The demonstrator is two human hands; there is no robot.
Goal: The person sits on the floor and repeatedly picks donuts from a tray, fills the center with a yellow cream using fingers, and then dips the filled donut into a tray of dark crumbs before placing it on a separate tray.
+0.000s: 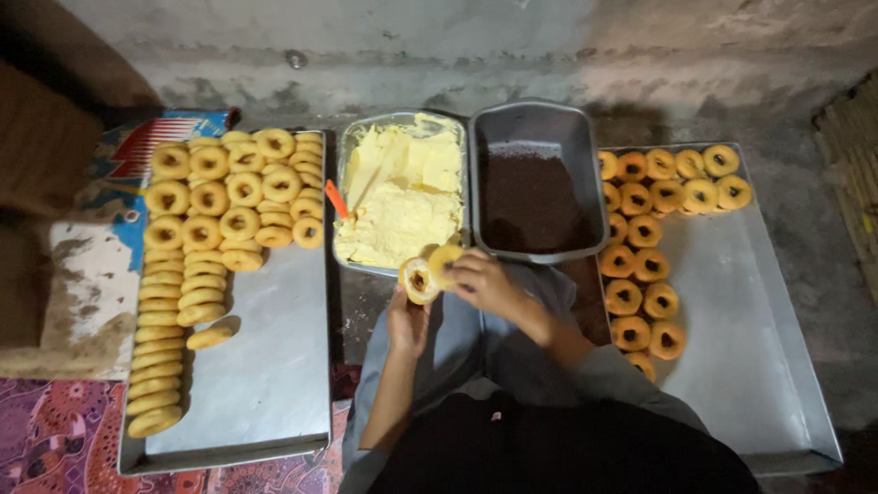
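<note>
My left hand (pixel 409 320) holds a split ring-shaped bun half (pixel 418 279) with pale cream on its cut face. My right hand (pixel 485 282) grips the other bun half (pixel 444 260), tilted against the first. Both hands hover just in front of a metal pan of yellow cream (pixel 402 194), in which an orange-handled spreader (pixel 337 198) rests. Beside it stands a dark pan of brown sprinkles (pixel 533 197).
A metal tray (pixel 274 366) on the left carries many plain ring buns (pixel 229 197), stacked and in rows. A metal tray (pixel 750 329) on the right holds several filled buns (pixel 640 265) with dark centres. A concrete wall runs behind. My knees are below the hands.
</note>
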